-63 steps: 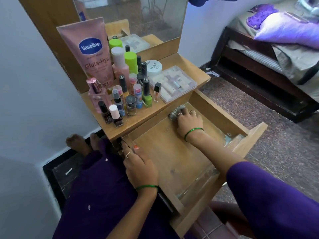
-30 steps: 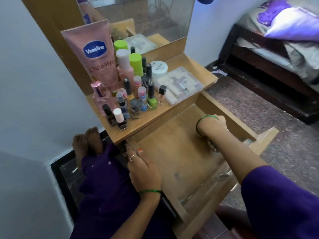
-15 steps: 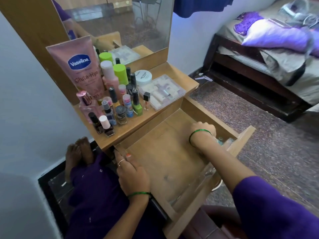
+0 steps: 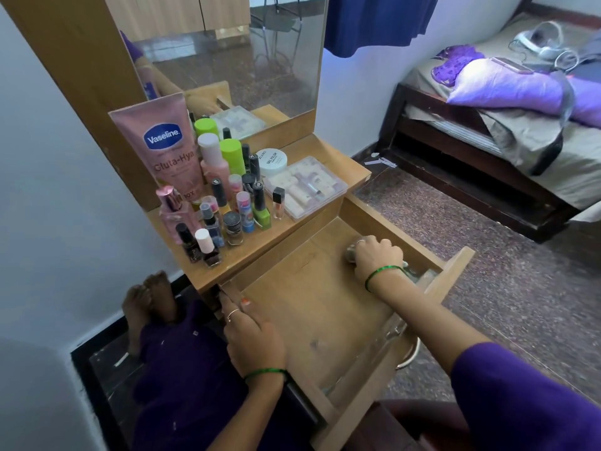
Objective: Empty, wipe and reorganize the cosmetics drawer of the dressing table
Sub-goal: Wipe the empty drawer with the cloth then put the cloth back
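Right hand (image 4: 377, 257): your fingers curl around a grey cloth (image 4: 350, 252), pressed on the drawer (image 4: 312, 307) floor near its far right corner.
Left hand (image 4: 255, 340): fingers grip the drawer's left edge.
Unwiped floor: lies toward you and left; your right hand is nearer.

Bottles (image 4: 227, 203) are being kept on the desk (image 4: 328, 154), left of a case (image 4: 305, 187); the drawer (image 4: 312, 307) is being held open below, before the mirror (image 4: 240, 60).

A bed (image 4: 487, 148) stands at the right wall with a purple pillow (image 4: 507, 89) on it. A blue curtain (image 4: 374, 24) hangs beside the mirror (image 4: 234, 56).
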Tool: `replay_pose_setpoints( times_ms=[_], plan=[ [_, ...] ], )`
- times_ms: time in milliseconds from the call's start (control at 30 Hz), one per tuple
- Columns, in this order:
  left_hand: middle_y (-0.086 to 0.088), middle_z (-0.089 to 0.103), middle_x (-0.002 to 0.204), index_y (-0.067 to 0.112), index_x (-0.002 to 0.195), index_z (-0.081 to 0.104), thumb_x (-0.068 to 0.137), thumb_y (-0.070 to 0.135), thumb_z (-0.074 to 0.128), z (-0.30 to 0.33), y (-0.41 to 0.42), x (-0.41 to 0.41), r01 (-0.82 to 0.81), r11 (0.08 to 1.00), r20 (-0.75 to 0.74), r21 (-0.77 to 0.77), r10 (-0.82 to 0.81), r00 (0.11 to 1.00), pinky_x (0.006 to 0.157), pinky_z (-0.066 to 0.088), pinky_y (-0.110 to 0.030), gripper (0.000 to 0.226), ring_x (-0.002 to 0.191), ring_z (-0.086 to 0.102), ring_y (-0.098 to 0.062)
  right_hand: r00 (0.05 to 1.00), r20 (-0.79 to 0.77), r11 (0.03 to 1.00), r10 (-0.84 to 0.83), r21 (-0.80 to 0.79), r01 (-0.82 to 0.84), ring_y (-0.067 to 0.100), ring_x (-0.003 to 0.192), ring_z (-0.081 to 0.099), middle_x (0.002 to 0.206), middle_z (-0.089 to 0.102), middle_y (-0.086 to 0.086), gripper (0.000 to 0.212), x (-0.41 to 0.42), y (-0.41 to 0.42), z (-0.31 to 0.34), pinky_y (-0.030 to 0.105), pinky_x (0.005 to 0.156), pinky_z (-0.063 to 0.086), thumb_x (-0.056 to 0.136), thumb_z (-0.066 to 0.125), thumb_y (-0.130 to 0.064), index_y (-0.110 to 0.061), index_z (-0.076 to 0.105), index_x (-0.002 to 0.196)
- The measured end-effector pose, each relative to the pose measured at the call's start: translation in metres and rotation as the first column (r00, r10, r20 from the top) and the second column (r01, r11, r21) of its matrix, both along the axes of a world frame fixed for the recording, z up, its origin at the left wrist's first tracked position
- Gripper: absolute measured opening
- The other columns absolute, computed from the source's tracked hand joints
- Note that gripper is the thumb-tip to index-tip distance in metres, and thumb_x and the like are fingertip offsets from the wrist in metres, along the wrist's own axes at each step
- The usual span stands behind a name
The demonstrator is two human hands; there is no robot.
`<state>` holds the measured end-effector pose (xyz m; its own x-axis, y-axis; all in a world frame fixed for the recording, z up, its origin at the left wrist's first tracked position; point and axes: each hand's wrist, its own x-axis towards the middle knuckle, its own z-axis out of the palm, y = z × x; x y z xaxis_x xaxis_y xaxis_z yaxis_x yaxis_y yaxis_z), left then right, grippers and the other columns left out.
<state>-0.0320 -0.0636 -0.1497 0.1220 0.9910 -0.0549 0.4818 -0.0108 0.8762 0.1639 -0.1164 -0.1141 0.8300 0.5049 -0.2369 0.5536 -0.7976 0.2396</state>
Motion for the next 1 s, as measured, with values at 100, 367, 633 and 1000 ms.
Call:
replay_pose_setpoints(
  times_ms=[100, 367, 633, 1000],
  plan=[
    [-0.018, 0.058, 0.119, 0.017, 0.143, 0.027, 0.099, 0.028, 0.027, 0.001, -0.001, -0.001, 0.006, 1.0, 0.001, -0.002, -0.006, 1.0, 0.075, 0.051, -0.038, 0.045, 0.096, 0.061, -0.031, 0.999, 0.015, 0.998, 0.048, -0.038, -0.047, 0.031, 0.11, 0.054, 0.121, 0.057, 0.003, 0.029, 0.003, -0.004, 0.003, 0.035, 0.079, 0.043, 0.093, 0.045, -0.019, -0.015, 0.058, 0.118],
    [-0.018, 0.06, 0.115, 0.015, 0.143, 0.028, 0.1, 0.025, 0.031, 0.004, -0.002, -0.001, 0.007, 1.0, 0.022, -0.005, -0.007, 1.0, 0.065, 0.045, -0.031, 0.045, 0.081, 0.059, -0.023, 0.995, -0.092, 0.999, 0.032, 0.009, -0.031, 0.027, 0.103, 0.061, 0.113, 0.062, 0.004, 0.038, 0.004, -0.006, 0.042, 0.032, 0.075, 0.039, 0.092, 0.045, -0.044, -0.014, 0.059, 0.113],
    [-0.018, 0.061, 0.112, 0.021, 0.142, 0.024, 0.093, 0.037, 0.034, 0.007, 0.001, 0.0, 0.006, 1.0, -0.035, -0.021, -0.007, 0.999, 0.07, 0.055, -0.045, 0.053, 0.088, 0.063, -0.033, 0.995, 0.026, 0.953, -0.098, 0.289, 0.087, 0.036, 0.108, 0.056, 0.116, 0.057, 0.016, 0.029, 0.042, 0.001, 0.135, 0.039, 0.088, 0.044, 0.085, 0.048, -0.027, -0.013, 0.057, 0.109],
    [-0.017, 0.05, 0.134, 0.024, 0.146, 0.019, 0.095, 0.036, 0.033, 0.004, 0.004, 0.003, -0.005, 0.993, -0.009, -0.118, 0.004, 1.0, 0.094, 0.046, -0.049, 0.054, 0.114, 0.054, -0.037, 0.946, -0.071, 0.877, 0.316, 0.402, -0.262, 0.03, 0.123, 0.048, 0.138, 0.049, 0.005, 0.051, 0.108, 0.117, 0.114, 0.04, 0.099, 0.041, 0.09, 0.046, -0.039, -0.024, 0.04, 0.138]
  ],
)
